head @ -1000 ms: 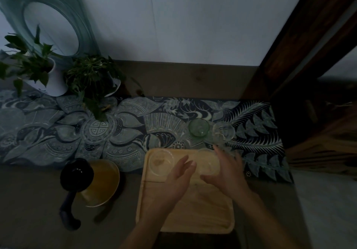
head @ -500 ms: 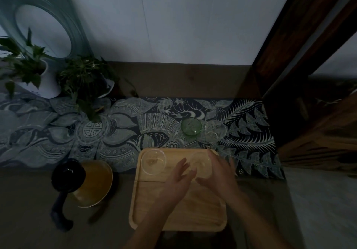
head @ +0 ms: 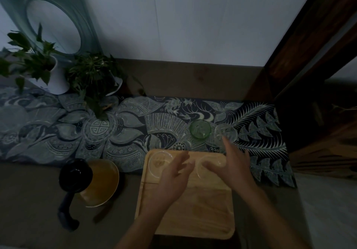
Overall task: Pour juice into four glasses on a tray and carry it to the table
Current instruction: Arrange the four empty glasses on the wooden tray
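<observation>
So two clear glasses (head: pixel 160 162) sit on the tray (head: pixel 195 210); two (head: pixel 200 129) wait outside, jug (head: pixel 92 181) apparently full; both hands (head: pixel 177 173) spread, empty.

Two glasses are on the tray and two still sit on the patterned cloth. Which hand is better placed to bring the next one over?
Probably the right hand: its fingers already reach toward the clear glass beyond the tray. The left hand sits farther back.
</observation>
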{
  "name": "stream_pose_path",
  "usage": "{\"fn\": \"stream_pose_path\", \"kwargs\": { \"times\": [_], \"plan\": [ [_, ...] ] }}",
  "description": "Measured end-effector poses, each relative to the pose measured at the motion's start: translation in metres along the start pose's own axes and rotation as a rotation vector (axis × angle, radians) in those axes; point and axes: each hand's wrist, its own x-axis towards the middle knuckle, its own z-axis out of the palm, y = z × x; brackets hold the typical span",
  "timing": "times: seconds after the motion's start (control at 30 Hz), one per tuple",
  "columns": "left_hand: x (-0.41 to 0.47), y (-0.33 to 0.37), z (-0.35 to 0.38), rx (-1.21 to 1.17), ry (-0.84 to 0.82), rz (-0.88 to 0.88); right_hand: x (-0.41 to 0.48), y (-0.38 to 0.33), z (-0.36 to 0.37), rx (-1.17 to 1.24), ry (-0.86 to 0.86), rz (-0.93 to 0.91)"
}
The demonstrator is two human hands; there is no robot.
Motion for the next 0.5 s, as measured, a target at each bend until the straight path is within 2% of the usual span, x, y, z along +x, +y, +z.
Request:
{"fn": "stream_pose_path", "kwargs": {
  "times": [0.1,0.23,0.5],
  "plan": [
    [0.018,0.031,-0.006,-0.023,0.049,0.025,0.034,-0.01,-0.003,-0.088,0.022,-0.043],
    [0.062,0.046,-0.001,-0.116,0.05,-0.087,0.075,-0.028,0.002,-0.214,-0.014,-0.088],
    [0.114,0.046,0.013,-0.165,-0.064,-0.206,0.115,-0.03,0.025,-0.404,-0.143,-0.106]
  ]
}}
